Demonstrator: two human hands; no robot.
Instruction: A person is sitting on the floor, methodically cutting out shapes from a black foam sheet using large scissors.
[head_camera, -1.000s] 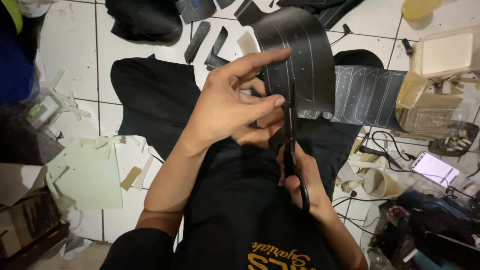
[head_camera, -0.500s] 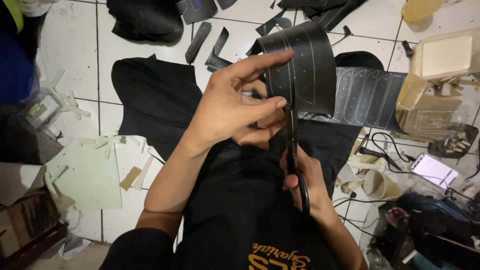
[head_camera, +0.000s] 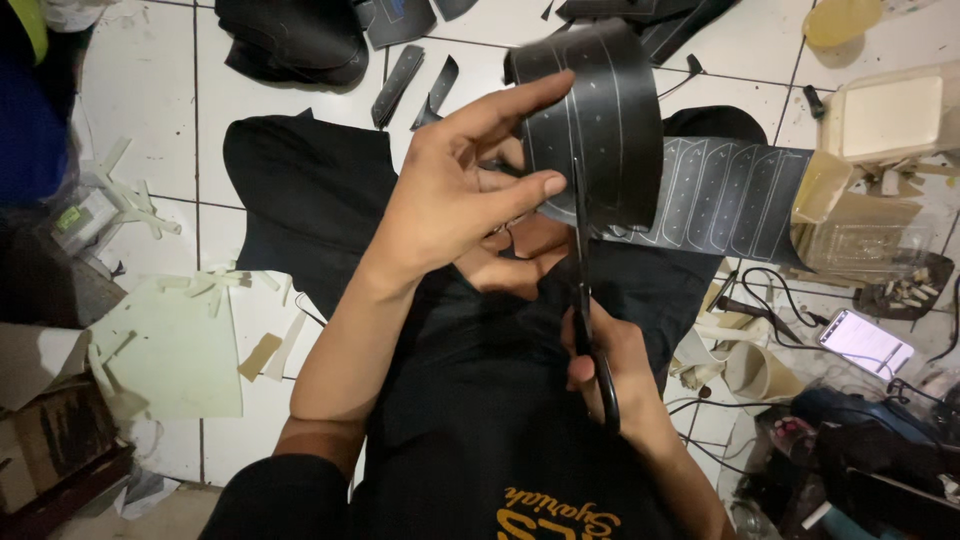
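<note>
My left hand (head_camera: 455, 195) holds up a curled black sheet (head_camera: 610, 120) marked with pale traced lines, thumb and fingers pinching its near edge. My right hand (head_camera: 610, 375) grips black scissors (head_camera: 585, 290) whose blades point up into the sheet's lower edge, beside my left thumb. The rest of the black sheet (head_camera: 735, 195), with several traced outlines, lies flat over my lap to the right.
Pale green card (head_camera: 180, 350) and offcuts lie on the white tiled floor at left. Black cut strips (head_camera: 400, 85) sit at the top. A phone (head_camera: 865, 345), cables, a cup (head_camera: 755, 375) and plastic containers (head_camera: 880, 120) crowd the right side.
The scissors have worked further up into the sheet, and my left hand has turned the curled sheet slightly.
</note>
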